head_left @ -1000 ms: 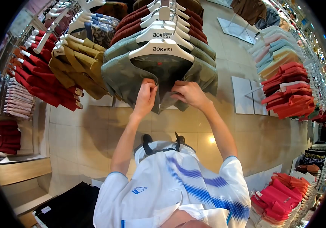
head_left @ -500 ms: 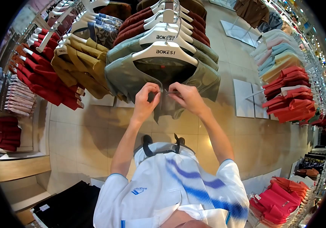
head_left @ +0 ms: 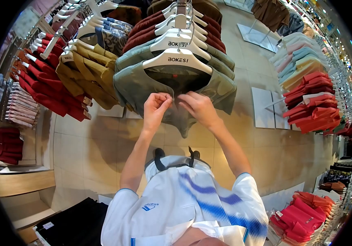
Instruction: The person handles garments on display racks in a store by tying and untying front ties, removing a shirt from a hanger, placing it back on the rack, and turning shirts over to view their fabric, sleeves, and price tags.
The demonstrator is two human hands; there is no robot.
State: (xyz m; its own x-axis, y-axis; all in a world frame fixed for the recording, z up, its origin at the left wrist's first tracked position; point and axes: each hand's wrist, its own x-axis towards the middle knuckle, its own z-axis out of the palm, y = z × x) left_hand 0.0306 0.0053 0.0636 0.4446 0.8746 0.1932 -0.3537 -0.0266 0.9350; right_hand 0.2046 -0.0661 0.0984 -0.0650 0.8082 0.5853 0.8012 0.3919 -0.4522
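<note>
A grey-green patterned jacket [head_left: 137, 85] hangs at the front of a rack on a white hanger [head_left: 178, 60] marked BOKESI. Its neck is open and shows a dark lining. My left hand [head_left: 156, 110] pinches the jacket's front edge just below the neckline, thumb against curled fingers. Opposite it, my right hand [head_left: 202, 110] is bent over the other front edge, its fingertips close to the left ones and slightly blurred. Whatever lies between the fingertips is too small to make out. Below the hands, the lower front of the jacket hangs to a point.
Behind it hang more green garments and dark red ones [head_left: 143, 30]. Mustard jackets [head_left: 86, 71] and red clothes [head_left: 47, 84] hang at left. Red tops [head_left: 313, 102] fill a rack at right. Folded black clothes [head_left: 75, 223] lie lower left, pink ones [head_left: 297, 217] lower right.
The jacket's lower front has swung towards the centre and now hangs below both hands. My right fingers have shifted slightly left and stretched out more. My left hand keeps its pinch.
</note>
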